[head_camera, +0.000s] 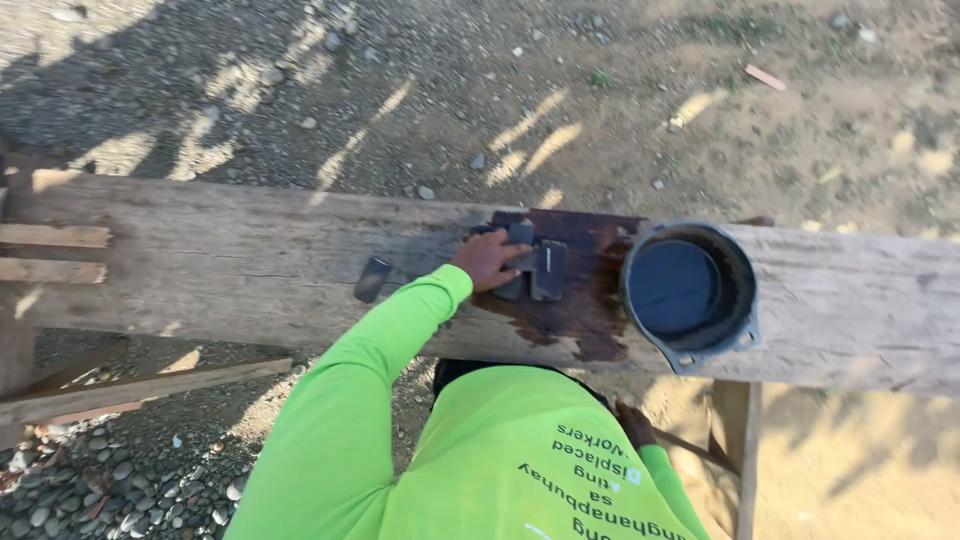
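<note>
On the plank, centre: left hand pressing flat dark metal plates, likely steadying them on the weathered grey wooden plank.
Right hand: near, under plank; grip cannot be told.
Right of plates: round black paint tin, open, within reach.
Left: small dark plate, set apart.
</note>
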